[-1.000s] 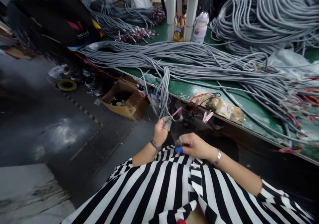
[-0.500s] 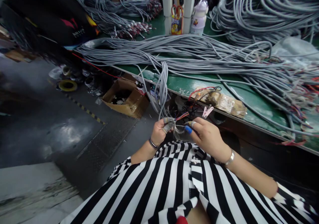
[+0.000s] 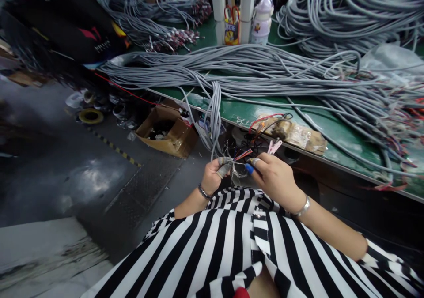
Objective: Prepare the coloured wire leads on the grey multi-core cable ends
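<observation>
My left hand [image 3: 214,173], with grey covers on its fingertips, is closed on the end of a grey cable [image 3: 215,117] that hangs over the table edge. Thin coloured wires [image 3: 244,154] and pale loose strands [image 3: 237,171] fan out from that end. Close to its right, my right hand [image 3: 274,176] pinches a thin strand between a blue-covered thumb and a grey-covered finger. The strand runs taut from the cable end to the right fingertips. Which strand it is in detail is too small to tell.
Long grey cables [image 3: 265,84] lie across the green table [image 3: 233,108], their stripped ends at the right. Near its edge are a taped cardboard piece [image 3: 301,137] and a pink clip [image 3: 274,147]. Below stands an open cardboard box [image 3: 179,139]. A bottle [image 3: 262,24] and scissors [image 3: 232,13] stand behind.
The view has shifted slightly. Both hands stay nearly in place, with the strand still stretched between them.
</observation>
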`<state>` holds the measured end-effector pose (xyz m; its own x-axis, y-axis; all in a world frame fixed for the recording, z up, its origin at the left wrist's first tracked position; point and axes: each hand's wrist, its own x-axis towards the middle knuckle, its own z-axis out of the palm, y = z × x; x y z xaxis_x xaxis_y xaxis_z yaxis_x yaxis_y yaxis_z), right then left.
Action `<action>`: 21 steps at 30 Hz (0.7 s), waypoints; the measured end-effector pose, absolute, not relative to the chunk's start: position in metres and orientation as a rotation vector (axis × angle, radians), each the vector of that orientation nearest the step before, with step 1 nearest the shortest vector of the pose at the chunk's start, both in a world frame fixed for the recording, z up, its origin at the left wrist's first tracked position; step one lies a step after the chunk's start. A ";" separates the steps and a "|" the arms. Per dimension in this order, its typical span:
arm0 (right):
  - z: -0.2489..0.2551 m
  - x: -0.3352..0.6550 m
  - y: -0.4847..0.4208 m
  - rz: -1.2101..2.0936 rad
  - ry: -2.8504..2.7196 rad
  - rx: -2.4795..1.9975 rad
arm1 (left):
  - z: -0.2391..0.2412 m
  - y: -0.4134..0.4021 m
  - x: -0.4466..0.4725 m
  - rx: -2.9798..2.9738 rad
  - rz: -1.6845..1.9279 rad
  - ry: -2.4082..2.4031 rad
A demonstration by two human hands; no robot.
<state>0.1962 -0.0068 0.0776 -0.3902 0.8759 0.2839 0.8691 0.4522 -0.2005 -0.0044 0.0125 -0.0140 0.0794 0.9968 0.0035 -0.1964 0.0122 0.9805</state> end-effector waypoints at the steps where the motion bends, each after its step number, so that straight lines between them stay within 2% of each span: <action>1: 0.077 0.196 -0.007 0.027 -2.359 -1.483 | -0.014 0.013 -0.004 1.096 1.231 1.020; 8: 0.076 0.195 -0.007 0.061 -2.372 -1.464 | -0.007 0.012 -0.004 1.150 1.204 1.070; 21: 0.078 0.188 -0.014 0.108 -2.474 -1.388 | -0.006 0.014 -0.011 1.692 1.273 1.284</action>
